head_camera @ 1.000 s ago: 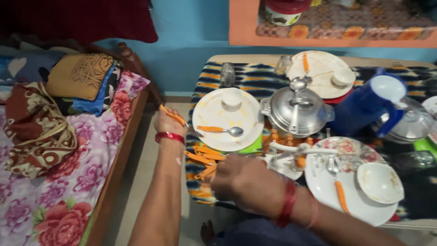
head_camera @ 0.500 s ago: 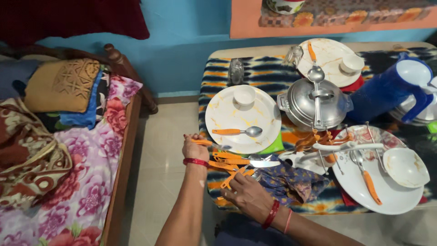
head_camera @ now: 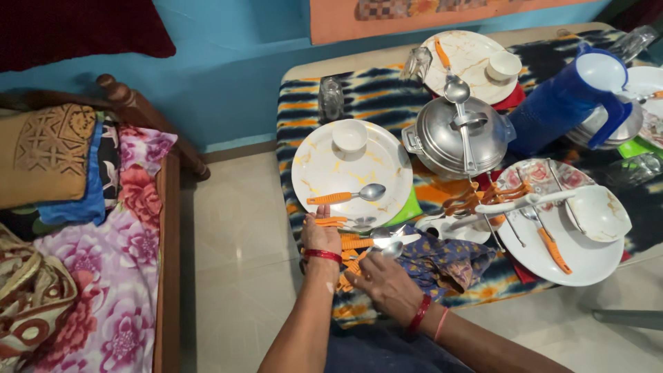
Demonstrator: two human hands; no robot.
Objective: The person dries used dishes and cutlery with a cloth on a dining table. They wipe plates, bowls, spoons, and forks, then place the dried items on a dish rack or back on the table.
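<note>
Her left hand (head_camera: pixel 320 235) lies flat on the orange-handled spoons (head_camera: pixel 353 243), their handles running crosswise, while her right hand (head_camera: pixel 382 280) pinches one.

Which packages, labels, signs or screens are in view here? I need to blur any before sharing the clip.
None in view: no package, label, sign or screen shows.
Nearest lookalike: patterned tile strip on the orange ledge along the top edge; checkered, no writing legible.

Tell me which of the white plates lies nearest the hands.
The plate at the table's left end, just above the left hand. It carries a small bowl and one orange-handled spoon; the other plates lie farther right.
</note>
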